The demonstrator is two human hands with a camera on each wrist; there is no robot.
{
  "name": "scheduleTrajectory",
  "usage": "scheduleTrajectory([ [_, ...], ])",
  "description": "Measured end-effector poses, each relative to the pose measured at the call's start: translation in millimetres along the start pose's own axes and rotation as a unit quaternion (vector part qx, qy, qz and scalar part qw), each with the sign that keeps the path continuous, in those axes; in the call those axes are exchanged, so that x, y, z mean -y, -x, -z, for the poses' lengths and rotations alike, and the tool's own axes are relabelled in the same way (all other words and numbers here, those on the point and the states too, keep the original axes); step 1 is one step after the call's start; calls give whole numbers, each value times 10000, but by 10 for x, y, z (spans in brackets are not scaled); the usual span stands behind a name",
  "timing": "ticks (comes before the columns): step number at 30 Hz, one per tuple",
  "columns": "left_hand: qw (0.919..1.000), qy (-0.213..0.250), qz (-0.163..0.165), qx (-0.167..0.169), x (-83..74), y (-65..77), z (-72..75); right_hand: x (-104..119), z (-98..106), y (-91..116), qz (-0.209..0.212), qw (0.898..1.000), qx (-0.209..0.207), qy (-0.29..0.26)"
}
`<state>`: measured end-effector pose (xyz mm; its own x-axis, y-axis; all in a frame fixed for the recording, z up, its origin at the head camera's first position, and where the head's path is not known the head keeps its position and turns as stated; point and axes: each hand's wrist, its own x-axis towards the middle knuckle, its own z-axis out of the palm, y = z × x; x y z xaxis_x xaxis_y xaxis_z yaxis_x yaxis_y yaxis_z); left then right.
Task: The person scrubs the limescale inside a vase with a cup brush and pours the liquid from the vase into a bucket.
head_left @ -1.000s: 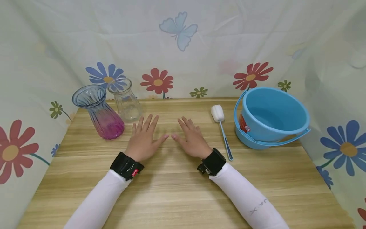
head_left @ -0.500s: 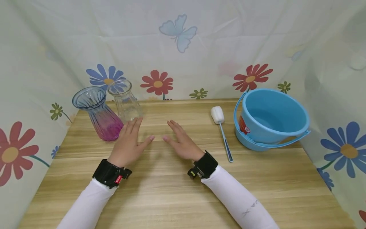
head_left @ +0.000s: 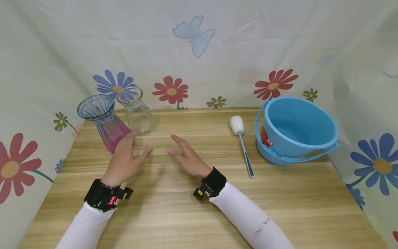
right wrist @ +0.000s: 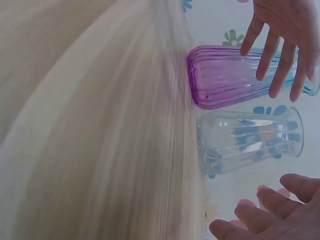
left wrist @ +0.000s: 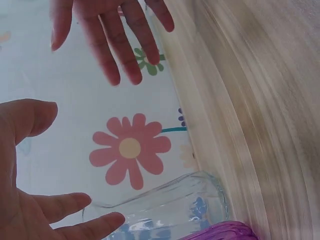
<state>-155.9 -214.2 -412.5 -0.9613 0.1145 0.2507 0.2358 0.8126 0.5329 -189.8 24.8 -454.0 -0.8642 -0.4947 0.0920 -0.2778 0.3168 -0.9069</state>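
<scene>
In the head view a ribbed vase (head_left: 109, 128), blue at the rim and pink-purple below, stands upright at the left of the wooden table. Just behind and right of it is a clear glass vase (head_left: 139, 116). My left hand (head_left: 124, 160) is in front of the coloured vase and hides part of its base; whether it touches the vase I cannot tell. Its fingers are extended and hold nothing. Toward the middle, my right hand (head_left: 190, 159) hovers with straight fingers and thumb apart. The right wrist view shows both the coloured vase (right wrist: 220, 77) and the clear vase (right wrist: 245, 140).
A white sponge-headed brush (head_left: 242, 140) with a blue handle lies right of centre. Beside it at the right stands a light blue bucket (head_left: 295, 124), its handle lowered to the front. A flowered curtain (head_left: 224, 55) encloses the wooden table (head_left: 174, 214) at the back and sides.
Both hands have moved left and a little toward the person. The left hand now overlaps the coloured vase's lower part in view. The vases, brush and bucket have stayed in place.
</scene>
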Motion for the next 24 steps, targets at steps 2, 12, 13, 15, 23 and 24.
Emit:
scheduleTrajectory([
  [2, 9999, 50, 41, -82, 19, 12, 53, 35, -25, -15, -75, 9999, 27, -139],
  [12, 9960, 473, 652, -394, 124, 108, 357, 87, -172, -155, -200, 9946, 221, -998],
  [13, 9951, 525, 719, -439, 143, 117, 376, 95, -189, -164, -241, 9934, 240, -1099],
  [15, 9931, 649, 814, -546, 189, 133, 404, 105, -223, -184, -306, 9914, 291, -1241],
  [23, 9829, 804, 1319, -999, 369, 160, 456, 130, -328, -293, -448, 9829, 370, -1748],
  [24, 9813, 810, 1406, -1037, 390, 161, 458, 142, -341, -304, -464, 9817, 373, -1808],
])
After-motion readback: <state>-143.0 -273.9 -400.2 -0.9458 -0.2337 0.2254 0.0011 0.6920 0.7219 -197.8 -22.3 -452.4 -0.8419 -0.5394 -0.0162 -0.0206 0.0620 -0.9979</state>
